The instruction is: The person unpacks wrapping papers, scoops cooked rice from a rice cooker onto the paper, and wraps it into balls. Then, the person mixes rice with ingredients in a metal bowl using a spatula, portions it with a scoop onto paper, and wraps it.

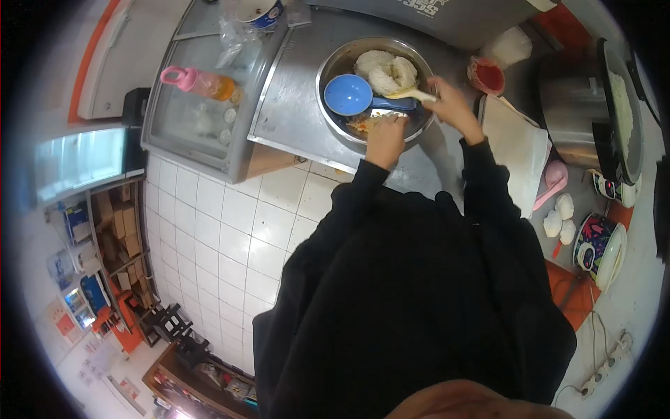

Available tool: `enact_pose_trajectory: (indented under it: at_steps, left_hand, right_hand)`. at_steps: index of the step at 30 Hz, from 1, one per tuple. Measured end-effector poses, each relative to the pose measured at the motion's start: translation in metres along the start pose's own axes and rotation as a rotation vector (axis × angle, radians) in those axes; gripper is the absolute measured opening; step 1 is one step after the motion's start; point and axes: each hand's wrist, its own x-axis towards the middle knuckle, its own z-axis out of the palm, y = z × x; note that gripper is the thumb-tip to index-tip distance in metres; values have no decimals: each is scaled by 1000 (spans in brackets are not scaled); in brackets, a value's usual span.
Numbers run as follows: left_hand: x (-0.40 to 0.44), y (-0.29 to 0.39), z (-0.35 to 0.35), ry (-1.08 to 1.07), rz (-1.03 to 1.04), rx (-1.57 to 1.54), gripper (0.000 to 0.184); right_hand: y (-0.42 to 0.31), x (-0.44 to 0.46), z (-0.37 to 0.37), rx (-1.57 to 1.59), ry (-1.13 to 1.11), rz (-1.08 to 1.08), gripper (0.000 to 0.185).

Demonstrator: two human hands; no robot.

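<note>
A wide steel bowl stands on the metal counter in front of me. Inside it are a mound of white rice, a blue ladle-like scoop and some orange-yellow food. At the bowl's right rim, my right hand is closed around the handle of a pale spoon, whose head lies against the rice. My left hand reaches over the near rim, with its fingers bent together down at the food beside the scoop's handle. What those fingertips hold, if anything, is hidden.
A pink-capped bottle stands on the glass-topped case at left. On the right are a red-filled bag, paper sheets, a large rice pot, a pink ladle and a patterned cooker.
</note>
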Motion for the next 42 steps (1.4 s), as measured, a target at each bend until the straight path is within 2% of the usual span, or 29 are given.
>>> enact_pose_trajectory:
  at_steps: [2, 4, 6, 7, 10, 14, 18, 20, 21, 23, 24, 26, 27, 28, 29, 30, 31, 32, 33, 34, 36, 38, 39, 40, 41, 42]
  left_hand:
    - [22, -2, 13, 95, 222, 274, 21]
    - [43, -1, 26, 49, 290, 387, 21]
    - [56, -1, 38, -56, 154, 578, 19]
    - [59, -2, 41, -2, 154, 631, 15]
    - [63, -7, 42, -98, 66, 625, 15]
    - [61, -6, 34, -94, 25, 644, 14]
    - [55, -7, 27, -33, 94, 628, 14]
    - [41, 1, 8, -186, 174, 650, 15]
    - [33, 5, -2, -182, 172, 653, 15]
    - [12, 12, -28, -131, 261, 550, 18]
    - [6, 16, -42, -127, 250, 552, 18]
    - [-6, 22, -69, 96, 191, 382, 12]
    - [-12, 21, -78, 99, 182, 389, 12]
    - [-18, 19, -86, 60, 76, 377, 17]
    - [-21, 17, -92, 24, -25, 364, 22]
    - [-23, 12, -95, 29, -28, 367, 22]
    - [-23, 4, -95, -130, -112, 263, 27]
    - [-23, -3, -96, -289, -192, 158, 33]
    - [-23, -9, -99, -372, -288, -130, 30]
    - [-22, -14, -101, -369, -284, -129, 30]
    - [-22, -20, -102, -416, -678, -810, 18]
    - [-26, -12, -109, -325, -735, -852, 12]
    - [-30, -15, -108, -218, -705, -735, 15]
    - [-33, -16, -106, -115, -676, -614, 18]
    - [-36, -15, -102, -66, -576, -548, 22]
    - [-38, -13, -101, -62, -576, -548, 22]
  right_hand:
    - [-1, 22, -6, -284, 294, -401, 45]
    - [-15, 39, -14, -305, 244, -343, 43]
    - [-27, 50, -17, -325, 191, -286, 42]
    - [-30, 54, -18, -390, 158, -279, 42]
    - [-37, 57, -22, -447, 109, -254, 42]
    - [-41, 54, -24, -442, 102, -233, 42]
    - [-42, 57, -22, -477, 116, -200, 39]
    - [-46, 57, -24, -559, 46, -179, 37]
    - [-45, 59, -28, -560, 47, -185, 37]
    - [-42, 59, -37, -605, -116, -181, 32]
    - [-41, 56, -42, -607, -124, -190, 32]
    - [-47, 41, -49, -566, -167, -76, 27]
    - [-44, 35, -46, -526, -131, -106, 18]
    - [-48, 30, -40, -523, -139, -113, 18]
    - [-55, 27, -34, -566, -220, -35, 16]
    - [-62, 24, -29, -609, -299, 46, 14]
    - [-67, 21, -23, -623, -382, 89, 22]
    - [-65, 16, -20, -624, -381, 86, 22]
    - [-61, 11, -15, -625, -363, 82, 26]
    - [-58, 9, -15, -628, -341, 76, 30]
    - [-50, 5, -27, -695, -378, 102, 34]
    - [-51, -6, -44, -977, -255, -301, 34]
    - [-64, -16, -52, -1012, -203, -169, 34]
    - [-69, -19, -52, -1011, -209, -169, 34]
    - [-71, -21, -52, -961, -126, -224, 31]
    - [-74, -21, -51, -912, -38, -281, 28]
